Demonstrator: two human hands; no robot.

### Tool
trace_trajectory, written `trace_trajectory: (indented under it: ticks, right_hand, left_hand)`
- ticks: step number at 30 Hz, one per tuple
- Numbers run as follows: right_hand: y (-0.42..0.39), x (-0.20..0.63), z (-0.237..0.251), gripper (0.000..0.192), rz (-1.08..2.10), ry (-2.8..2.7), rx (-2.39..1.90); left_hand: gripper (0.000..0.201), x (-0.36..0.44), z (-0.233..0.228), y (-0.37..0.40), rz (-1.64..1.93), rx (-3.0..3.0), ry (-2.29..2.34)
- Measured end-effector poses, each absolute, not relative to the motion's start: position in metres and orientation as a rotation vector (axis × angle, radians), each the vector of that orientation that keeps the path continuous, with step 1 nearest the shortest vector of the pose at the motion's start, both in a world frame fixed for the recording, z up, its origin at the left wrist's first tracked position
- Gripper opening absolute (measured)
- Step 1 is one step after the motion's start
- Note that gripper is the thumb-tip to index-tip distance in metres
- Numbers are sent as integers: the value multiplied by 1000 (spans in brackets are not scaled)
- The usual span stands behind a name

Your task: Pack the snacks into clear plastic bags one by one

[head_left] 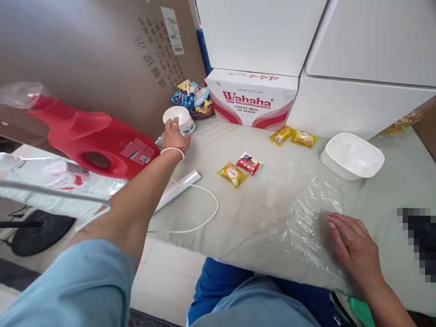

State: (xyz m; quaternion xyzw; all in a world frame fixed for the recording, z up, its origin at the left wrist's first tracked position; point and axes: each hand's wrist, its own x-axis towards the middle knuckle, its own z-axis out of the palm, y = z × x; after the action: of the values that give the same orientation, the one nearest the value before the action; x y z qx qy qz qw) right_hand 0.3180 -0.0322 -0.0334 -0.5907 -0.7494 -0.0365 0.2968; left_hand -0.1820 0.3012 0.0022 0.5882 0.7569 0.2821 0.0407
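Observation:
At the far left of the table, my left hand (176, 135) grips the near rim of a small round white bowl (188, 126) with a blue pattern on its side, fingers over the edge. White stuff, perhaps film, shows inside it. My right hand (354, 243) rests at the table's near right, fingers loosely extended, by the edge of a crinkled clear plastic sheet (306, 218). Between the hands lie a yellow-wrapped snack (232, 175) and a red-wrapped snack (250, 163). Two more yellow-wrapped snacks, one here (281, 136), lie farther back.
A white tub (352, 156) stands at the right. Behind are a Wahaha carton (252, 100), white boxes (259, 36) and a bowl of wrapped snacks (194, 97). A red jug (102, 141) flanks my left arm; a white cable (216, 204) curves over a shiny roll (179, 190).

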Motion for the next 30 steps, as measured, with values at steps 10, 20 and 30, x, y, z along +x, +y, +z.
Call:
trace_trajectory:
  ticks: [10,20,30]
  right_hand:
    - [2,283,-2,35,277,-1971,-1578]
    - [68,173,-33,55,648,-2493,-1513]
    - [9,190,4,37,592,-2441,-1317]
  left_hand:
    - [17,-158,7,324,1055,1794,2310]
    - [12,8,98,165,1293,2464,1494]
    - [27,57,-13,96,637,2480,1148]
